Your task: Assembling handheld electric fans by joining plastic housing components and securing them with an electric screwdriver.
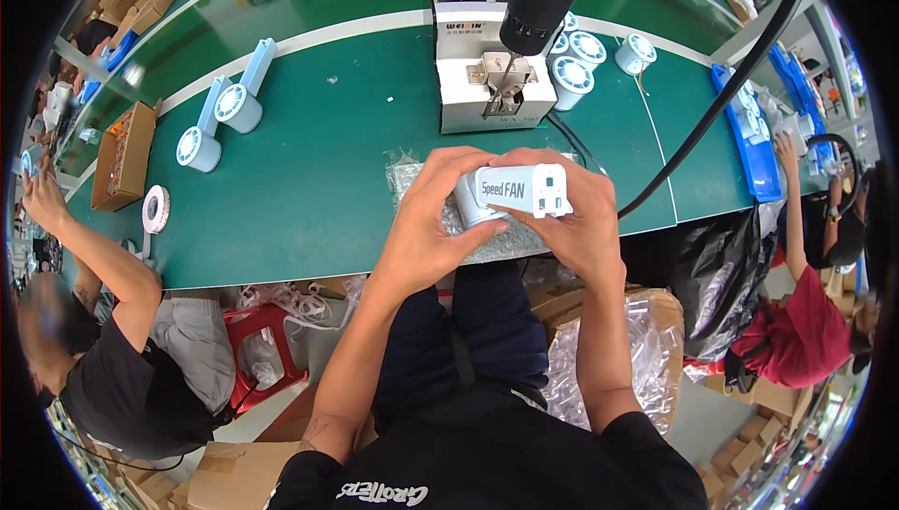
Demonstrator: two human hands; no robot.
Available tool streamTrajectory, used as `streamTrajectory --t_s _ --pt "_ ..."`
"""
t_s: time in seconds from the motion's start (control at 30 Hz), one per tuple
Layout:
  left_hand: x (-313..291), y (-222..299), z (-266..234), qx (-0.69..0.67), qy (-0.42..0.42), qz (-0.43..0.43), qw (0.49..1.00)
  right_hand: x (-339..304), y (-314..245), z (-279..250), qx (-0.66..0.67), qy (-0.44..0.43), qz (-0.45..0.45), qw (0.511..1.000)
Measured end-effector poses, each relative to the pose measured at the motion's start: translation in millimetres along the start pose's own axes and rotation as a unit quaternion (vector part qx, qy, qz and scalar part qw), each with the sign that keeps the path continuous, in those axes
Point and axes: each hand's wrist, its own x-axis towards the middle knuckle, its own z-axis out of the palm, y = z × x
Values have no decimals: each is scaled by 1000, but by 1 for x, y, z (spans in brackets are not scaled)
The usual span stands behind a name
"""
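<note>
Both my hands hold one light-blue handheld fan low over the near edge of the green table. My left hand wraps the round head end, its thumb along the lower side. My right hand grips the handle, whose end with square openings points to the right. Underneath lies a sheet of bubble wrap. Just beyond my hands stands a white screw-feeding machine. Above it hangs a black electric screwdriver, its bit in front of the machine's metal feed.
Two assembled fans stand at left, near a cardboard box and a tape roll. Several fan heads cluster right of the machine. A black cable arcs at right, before a blue tray. People sit on both sides.
</note>
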Motion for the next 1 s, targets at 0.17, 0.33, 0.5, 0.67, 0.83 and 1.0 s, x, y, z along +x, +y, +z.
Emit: streamTrajectory --t_s 0.17,0.33,0.5,0.67,0.83,1.0 --pt "0 1 3 -44 9 -47 998 2 4 -4 -14 -3 -11 1000" --pt "-1 3 2 -70 2 -62 996 4 -1 -10 -2 -39 10 999" --pt "-2 1 2 -25 8 -9 1000 12 -8 -20 -47 -86 21 995" --pt "-3 2 5 -22 31 -15 999 9 -10 -11 -4 -69 66 995" --pt "-3 1 4 -16 19 -11 1000 9 -10 -12 18 -48 48 998" --pt "-7 -1 3 -38 18 -25 999 8 -12 -9 13 -66 41 997"
